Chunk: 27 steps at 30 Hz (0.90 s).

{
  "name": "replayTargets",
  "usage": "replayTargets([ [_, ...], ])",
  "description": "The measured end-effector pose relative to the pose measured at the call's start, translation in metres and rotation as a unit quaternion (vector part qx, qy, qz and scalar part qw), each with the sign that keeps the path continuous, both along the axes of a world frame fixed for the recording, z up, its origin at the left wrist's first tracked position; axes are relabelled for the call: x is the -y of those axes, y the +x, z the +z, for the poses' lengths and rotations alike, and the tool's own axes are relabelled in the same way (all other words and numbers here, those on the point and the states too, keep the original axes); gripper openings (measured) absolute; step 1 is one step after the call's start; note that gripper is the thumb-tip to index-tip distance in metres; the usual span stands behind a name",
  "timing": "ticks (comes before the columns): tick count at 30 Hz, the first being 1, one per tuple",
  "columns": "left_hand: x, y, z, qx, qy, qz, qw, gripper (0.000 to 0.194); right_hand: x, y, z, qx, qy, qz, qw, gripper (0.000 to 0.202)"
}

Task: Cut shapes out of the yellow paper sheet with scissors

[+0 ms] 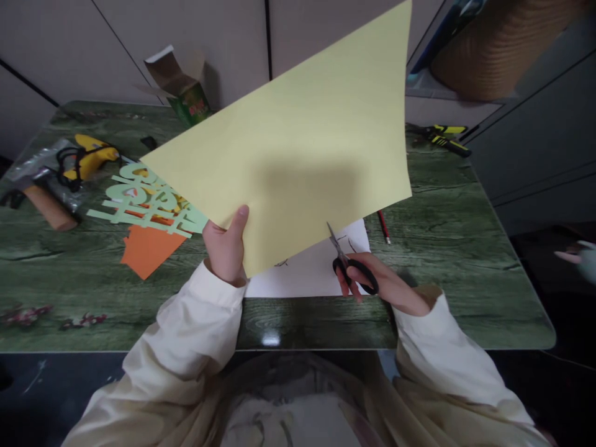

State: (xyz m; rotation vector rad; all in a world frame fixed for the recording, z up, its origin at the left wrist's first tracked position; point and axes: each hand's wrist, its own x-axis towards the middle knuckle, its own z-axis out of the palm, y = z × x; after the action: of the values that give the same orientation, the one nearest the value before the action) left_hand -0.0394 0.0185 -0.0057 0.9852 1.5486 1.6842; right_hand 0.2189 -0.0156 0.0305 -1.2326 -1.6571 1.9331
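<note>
A large sheet of pale yellow paper (pixel 298 130) is raised at a slant above the table. My left hand (pixel 227 245) grips its lower left edge, thumb on top and fingers hidden behind. In my right hand (pixel 372 276) is a pair of scissors (pixel 343 256) with black handles, fingers through the loops. The scissor tips point up at the sheet's lower edge; I cannot tell whether they touch it. Beneath the yellow paper lies a white sheet (pixel 298 276) with dark drawn lines, mostly covered.
Left on the green table (pixel 488 261) lie a light green paper cutout (pixel 153 202), orange paper (pixel 151 251) and a yellow glue gun (pixel 90 158). An open box (pixel 186 93) stands behind. Yellow-black pliers (pixel 442 136) and a red pencil (pixel 383 227) are at right.
</note>
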Motion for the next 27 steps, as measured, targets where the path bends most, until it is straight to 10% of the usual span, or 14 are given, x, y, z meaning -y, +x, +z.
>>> replayTargets([
  [27,0.0011,0.0005,0.0020,-0.001,-0.009,0.003,1.000,0.036,-0.0007,-0.0018,-0.0022,0.001,-0.014,-0.013,1.000,0.043],
])
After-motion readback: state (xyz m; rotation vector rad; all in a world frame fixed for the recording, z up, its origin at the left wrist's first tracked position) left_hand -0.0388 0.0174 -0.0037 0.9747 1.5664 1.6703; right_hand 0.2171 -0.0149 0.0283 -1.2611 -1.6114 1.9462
